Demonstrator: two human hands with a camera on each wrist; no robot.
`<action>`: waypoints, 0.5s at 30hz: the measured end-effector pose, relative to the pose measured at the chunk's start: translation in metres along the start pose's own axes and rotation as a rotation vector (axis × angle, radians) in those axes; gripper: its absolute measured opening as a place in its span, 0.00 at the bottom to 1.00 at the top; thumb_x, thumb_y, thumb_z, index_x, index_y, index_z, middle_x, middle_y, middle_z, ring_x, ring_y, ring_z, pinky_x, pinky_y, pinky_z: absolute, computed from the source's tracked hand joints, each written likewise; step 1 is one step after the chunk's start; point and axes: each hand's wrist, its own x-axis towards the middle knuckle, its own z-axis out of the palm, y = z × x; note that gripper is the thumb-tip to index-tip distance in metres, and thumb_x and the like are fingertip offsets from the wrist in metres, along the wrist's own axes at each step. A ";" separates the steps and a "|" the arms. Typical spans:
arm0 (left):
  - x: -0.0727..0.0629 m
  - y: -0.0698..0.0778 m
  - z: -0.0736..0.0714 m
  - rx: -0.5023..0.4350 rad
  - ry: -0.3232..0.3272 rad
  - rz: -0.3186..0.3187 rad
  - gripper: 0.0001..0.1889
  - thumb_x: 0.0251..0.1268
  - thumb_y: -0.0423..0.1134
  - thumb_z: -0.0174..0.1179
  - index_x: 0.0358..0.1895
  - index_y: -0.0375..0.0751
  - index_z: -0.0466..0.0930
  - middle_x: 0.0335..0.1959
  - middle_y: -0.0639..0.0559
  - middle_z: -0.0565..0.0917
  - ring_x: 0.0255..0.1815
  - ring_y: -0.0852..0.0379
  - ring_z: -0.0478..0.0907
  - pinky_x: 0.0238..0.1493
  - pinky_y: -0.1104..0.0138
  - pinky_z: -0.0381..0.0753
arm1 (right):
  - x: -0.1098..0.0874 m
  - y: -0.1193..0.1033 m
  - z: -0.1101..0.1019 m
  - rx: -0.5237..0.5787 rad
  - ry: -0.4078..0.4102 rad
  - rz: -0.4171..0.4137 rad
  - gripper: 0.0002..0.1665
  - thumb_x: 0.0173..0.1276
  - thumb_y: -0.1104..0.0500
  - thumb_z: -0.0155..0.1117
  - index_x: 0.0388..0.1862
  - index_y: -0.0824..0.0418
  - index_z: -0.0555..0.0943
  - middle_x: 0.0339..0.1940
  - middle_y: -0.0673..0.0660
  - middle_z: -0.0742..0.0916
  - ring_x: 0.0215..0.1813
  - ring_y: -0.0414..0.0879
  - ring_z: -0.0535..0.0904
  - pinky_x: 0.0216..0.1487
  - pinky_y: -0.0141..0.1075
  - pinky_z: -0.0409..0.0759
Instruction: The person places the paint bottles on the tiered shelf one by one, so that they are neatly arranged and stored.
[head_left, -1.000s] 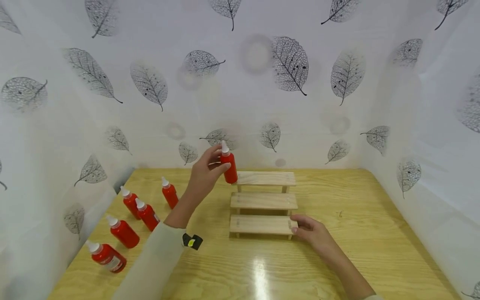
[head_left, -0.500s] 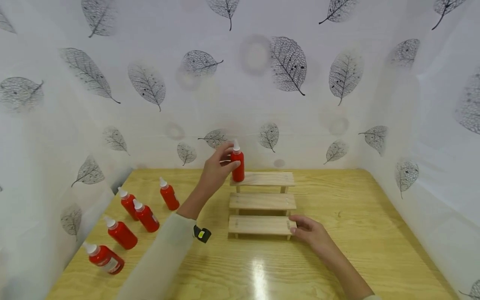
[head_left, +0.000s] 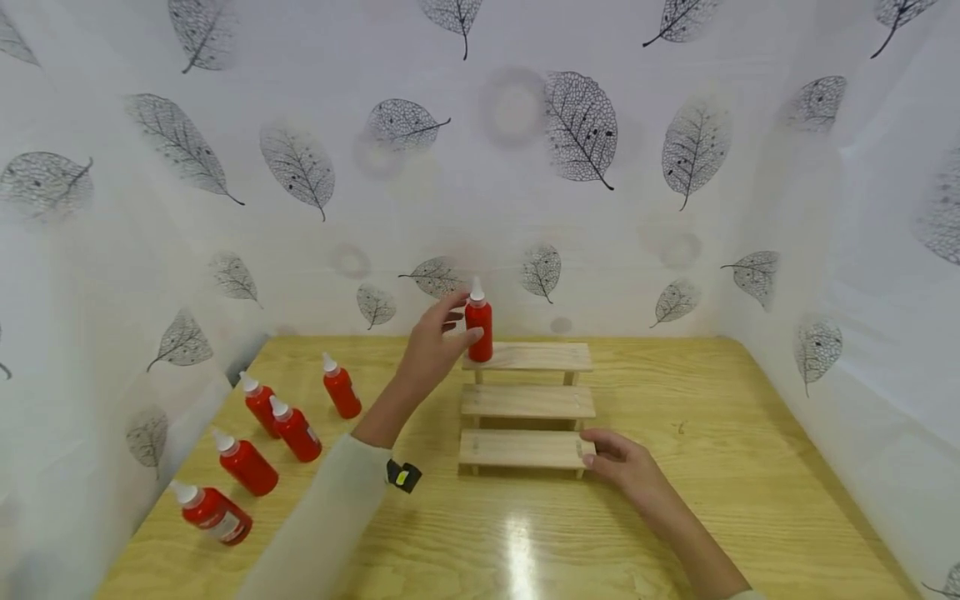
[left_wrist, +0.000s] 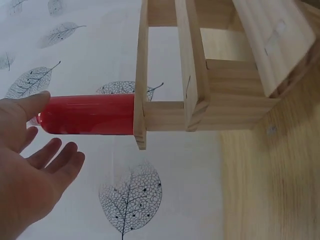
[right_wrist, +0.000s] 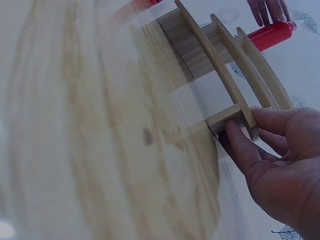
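A red squeeze bottle (head_left: 479, 331) with a white pointed cap stands upright on the left end of the top step of a three-tier wooden stand (head_left: 527, 403). Around its upper part is my left hand (head_left: 431, 346). In the left wrist view the thumb overlaps the shoulder of the bottle (left_wrist: 92, 115), while the loosely spread fingers (left_wrist: 65, 160) hang apart from it. My right hand (head_left: 630, 473) pinches the right end of the lowest step, thumb on top and fingers beneath, as the right wrist view of the stand (right_wrist: 215, 65) confirms.
Several more red bottles (head_left: 247, 467) with white caps stand on the left of the wooden table (head_left: 645, 533). One bottle (head_left: 342, 390) is nearest the stand. A white leaf-patterned sheet (head_left: 480, 208) closes off the back and both sides.
My left hand has moved right with the bottle and set it on the top step; its fingers have since loosened. The right hand has kept its hold on the lowest step.
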 end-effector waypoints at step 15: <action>-0.074 -0.031 -0.059 0.151 0.241 -0.086 0.29 0.71 0.44 0.64 0.73 0.48 0.68 0.69 0.46 0.72 0.66 0.45 0.72 0.69 0.48 0.73 | 0.000 0.000 0.001 -0.002 0.012 0.016 0.33 0.71 0.52 0.67 0.71 0.61 0.72 0.73 0.63 0.73 0.73 0.61 0.70 0.63 0.38 0.81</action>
